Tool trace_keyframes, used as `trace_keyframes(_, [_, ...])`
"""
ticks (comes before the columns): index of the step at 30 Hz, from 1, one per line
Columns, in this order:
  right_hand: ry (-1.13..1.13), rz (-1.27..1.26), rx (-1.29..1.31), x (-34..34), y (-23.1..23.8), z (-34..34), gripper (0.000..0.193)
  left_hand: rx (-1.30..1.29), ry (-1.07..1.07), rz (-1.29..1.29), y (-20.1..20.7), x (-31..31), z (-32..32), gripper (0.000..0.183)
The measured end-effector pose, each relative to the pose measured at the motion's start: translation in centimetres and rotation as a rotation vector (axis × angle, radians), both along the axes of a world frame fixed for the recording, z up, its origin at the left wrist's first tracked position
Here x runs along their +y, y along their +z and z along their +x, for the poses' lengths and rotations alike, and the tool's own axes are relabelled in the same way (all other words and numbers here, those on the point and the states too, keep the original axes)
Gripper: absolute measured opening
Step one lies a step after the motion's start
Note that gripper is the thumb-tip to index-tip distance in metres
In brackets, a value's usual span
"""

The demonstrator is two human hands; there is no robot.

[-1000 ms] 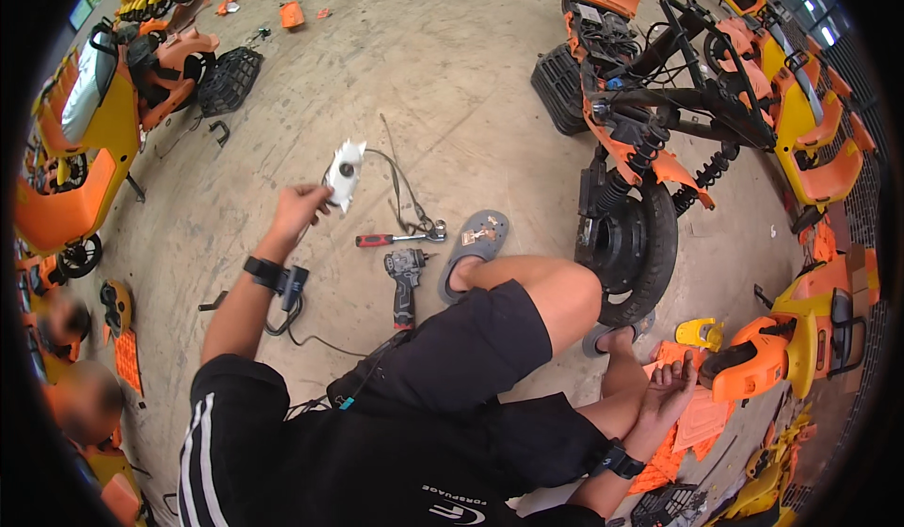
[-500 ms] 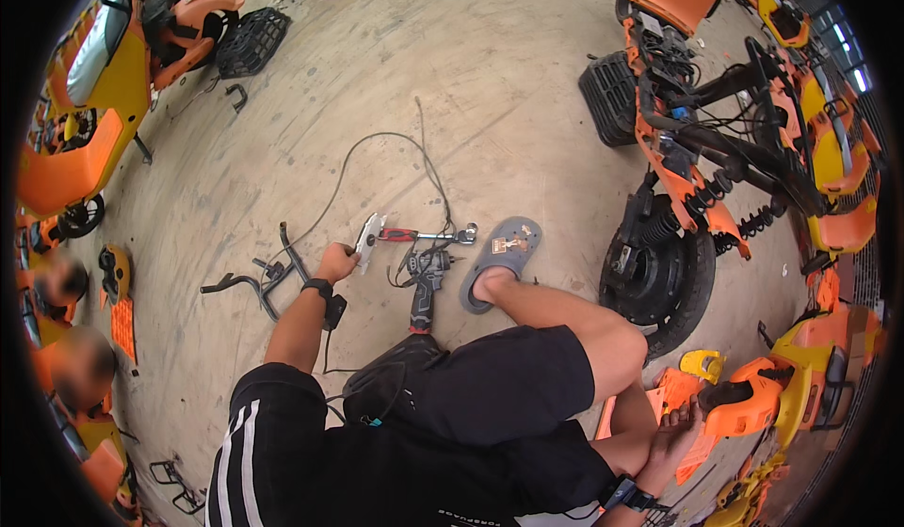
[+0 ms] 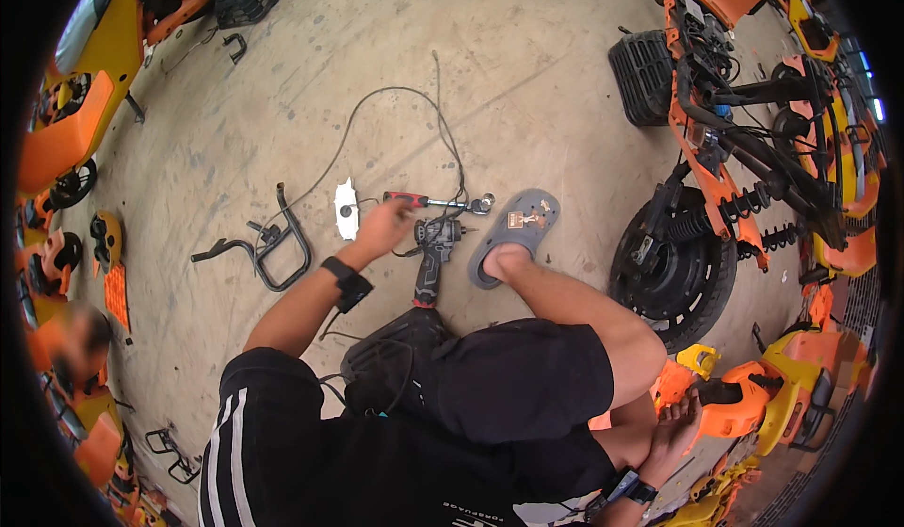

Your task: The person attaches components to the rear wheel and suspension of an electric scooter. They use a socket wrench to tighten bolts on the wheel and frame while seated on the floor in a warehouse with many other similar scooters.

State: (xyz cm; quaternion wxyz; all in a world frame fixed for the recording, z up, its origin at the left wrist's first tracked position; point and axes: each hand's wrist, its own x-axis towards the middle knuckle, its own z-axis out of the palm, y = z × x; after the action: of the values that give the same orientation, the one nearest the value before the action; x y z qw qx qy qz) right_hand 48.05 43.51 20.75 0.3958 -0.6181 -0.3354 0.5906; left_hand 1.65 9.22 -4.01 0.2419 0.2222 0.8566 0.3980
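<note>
Lying by left hand [image 3: 381, 228]: red-handled ratchet [image 3: 441, 203], cable [image 3: 361, 105] across it, power driver [image 3: 429, 268] beside. Left grip: can't tell. Right hand [image 3: 674, 433] half-open, empty.

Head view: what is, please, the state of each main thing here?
Left hand: at ratchet wrench, grip unclear
Right hand: fingers bent, hold unclear
Ratchet wrench: on floor
Power tool: lying on side
White part: on floor, unheld
Cable: loosely looped
Grey shoe: worn
Wheel: tyre fitted
</note>
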Motion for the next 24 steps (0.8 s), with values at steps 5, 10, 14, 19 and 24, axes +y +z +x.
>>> trace_keyframes(5, [0.075,0.007,0.021,-0.1,0.5,-2.1,0.026,-0.143,-0.548,0.205,0.5,9.7,4.4,0.024])
trace_keyframes(10, [0.057,0.029,0.086,0.5,-0.7,-1.2,0.025,-0.119,-0.732,0.341,1.0,15.6,9.0,0.024])
trace_keyframes(14, [0.070,-0.007,0.122,0.3,-1.4,-1.6,0.027,-0.157,-0.692,0.207,-3.0,16.2,8.6,0.033])
trace_keyframes(19, [0.017,-0.019,0.157,0.0,-0.8,-2.5,0.027,-0.418,-0.638,0.116,0.7,17.9,9.0,0.034])
trace_keyframes(24, [0.050,-0.045,0.208,0.1,-0.9,-2.3,0.025,-0.490,-0.533,0.238,-3.2,18.0,8.8,0.033])
